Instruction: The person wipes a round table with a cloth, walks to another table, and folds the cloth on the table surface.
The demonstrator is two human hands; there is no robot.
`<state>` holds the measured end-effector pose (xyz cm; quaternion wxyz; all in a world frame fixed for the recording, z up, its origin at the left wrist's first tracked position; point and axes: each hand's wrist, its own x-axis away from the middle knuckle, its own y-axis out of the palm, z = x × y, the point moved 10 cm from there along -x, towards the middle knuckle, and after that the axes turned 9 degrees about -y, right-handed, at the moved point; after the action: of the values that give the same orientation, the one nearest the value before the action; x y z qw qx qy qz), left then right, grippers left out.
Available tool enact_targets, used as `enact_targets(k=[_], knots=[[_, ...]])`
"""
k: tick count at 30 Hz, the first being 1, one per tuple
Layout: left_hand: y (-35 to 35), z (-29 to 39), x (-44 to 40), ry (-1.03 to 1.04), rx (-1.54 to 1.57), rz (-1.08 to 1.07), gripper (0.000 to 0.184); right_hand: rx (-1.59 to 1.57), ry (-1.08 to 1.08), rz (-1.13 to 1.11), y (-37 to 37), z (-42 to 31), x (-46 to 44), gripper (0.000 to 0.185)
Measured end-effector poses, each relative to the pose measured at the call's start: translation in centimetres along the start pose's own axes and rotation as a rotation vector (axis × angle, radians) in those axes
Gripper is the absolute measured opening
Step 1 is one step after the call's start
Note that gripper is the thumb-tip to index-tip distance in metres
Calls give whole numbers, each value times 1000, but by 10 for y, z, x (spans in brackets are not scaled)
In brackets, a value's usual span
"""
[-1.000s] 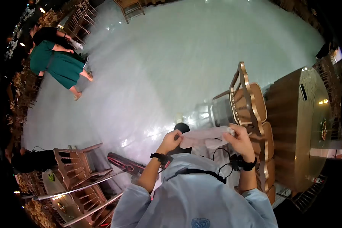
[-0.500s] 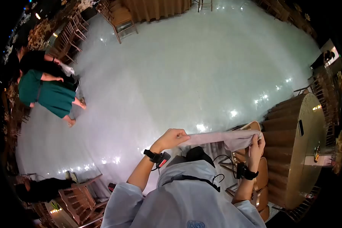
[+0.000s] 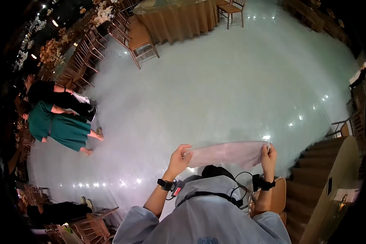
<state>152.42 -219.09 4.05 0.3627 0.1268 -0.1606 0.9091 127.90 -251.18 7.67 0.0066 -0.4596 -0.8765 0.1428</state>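
A pale pinkish-white cloth [image 3: 227,154] is stretched between my hands, in front of my body and above the floor. My left hand [image 3: 179,160] pinches its left end between thumb and fingers. At the other end, my right hand [image 3: 268,155] is closed on the cloth's upper corner. The cloth's lower edge sags a little near the right hand. Each wrist wears a black strap with a small device, and cables run from them toward my waist.
A round table [image 3: 337,183] with a brown skirt stands to my right, chairs [image 3: 278,195] beside it. Another skirted table [image 3: 179,22] and a wooden chair [image 3: 140,38] are ahead. Two people, one in a green dress [image 3: 63,128], are at left. The pale floor [image 3: 215,93] is glossy.
The cloth has spread from a narrow folded strip into a wider panel between my hands. My view has shifted, and the right-hand table now sits farther right and lower.
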Motion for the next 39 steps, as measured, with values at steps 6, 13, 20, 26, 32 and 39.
enact_targets(k=[6,13,20,26,32,39], knots=[[-6,53,-83,-58,177,167,27,109,80,-266,61,-14,-90,20],[14,109,-212,-95,297,33,25,-100,161,-350,117,27,-184,23],[57,166,-365,74,162,-146,23,-104,250,-331,150,24,-301,17],[93,256,-440,127,-46,-228,25,-123,153,-258,178,-1,-402,16],[110,306,-514,255,-92,-97,29,-136,195,-264,196,9,-481,17],[151,335,-621,202,-157,-18,32,-15,88,-384,204,31,-605,17]])
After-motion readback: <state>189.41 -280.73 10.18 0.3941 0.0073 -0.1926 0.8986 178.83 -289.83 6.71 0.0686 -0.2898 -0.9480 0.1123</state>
